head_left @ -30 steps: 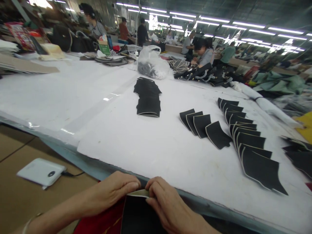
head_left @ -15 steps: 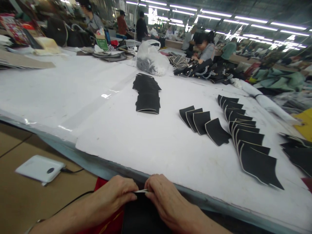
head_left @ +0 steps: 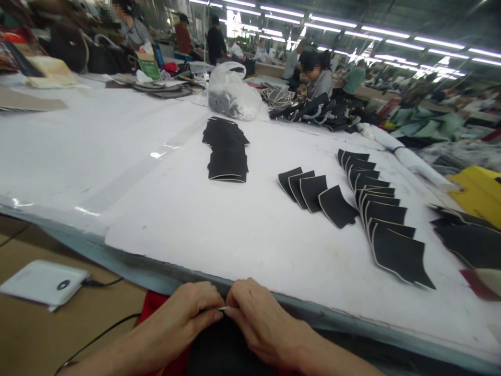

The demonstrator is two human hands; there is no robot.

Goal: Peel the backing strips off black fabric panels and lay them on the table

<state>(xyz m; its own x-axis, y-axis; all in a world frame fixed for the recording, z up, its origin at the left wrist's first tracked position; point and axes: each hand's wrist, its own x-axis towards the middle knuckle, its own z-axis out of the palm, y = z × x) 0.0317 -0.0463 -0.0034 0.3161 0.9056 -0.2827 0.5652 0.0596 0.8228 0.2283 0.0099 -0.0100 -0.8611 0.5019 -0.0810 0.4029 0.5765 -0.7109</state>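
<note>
At the table's front edge, my left hand [head_left: 193, 316] and my right hand [head_left: 263, 322] are side by side. Both are closed, thumbs against fingers, pinching the pale edge of a black panel [head_left: 223, 309]. Only a short strip of that edge shows between the fingertips. Dark material hangs below; whether it is all one panel I cannot tell. Beyond my hands, several black panels with pale edges lie overlapped in a short row [head_left: 313, 193], and a longer fanned row [head_left: 395, 245] lies to its right. A stack of black panels [head_left: 227, 164] sits farther back.
The white-covered table [head_left: 168, 235] spreads ahead. A white power bank [head_left: 45, 284] with a cable lies on a brown surface at left. At the back stand a plastic bag [head_left: 233, 91] and black bags [head_left: 313, 110]. Dark pieces [head_left: 469, 240] lie at right. People work behind.
My hands have come closer together, so less of the panel's pale edge shows between them. The camera has turned slightly right, shifting the scene left. The panels on the table have not moved.
</note>
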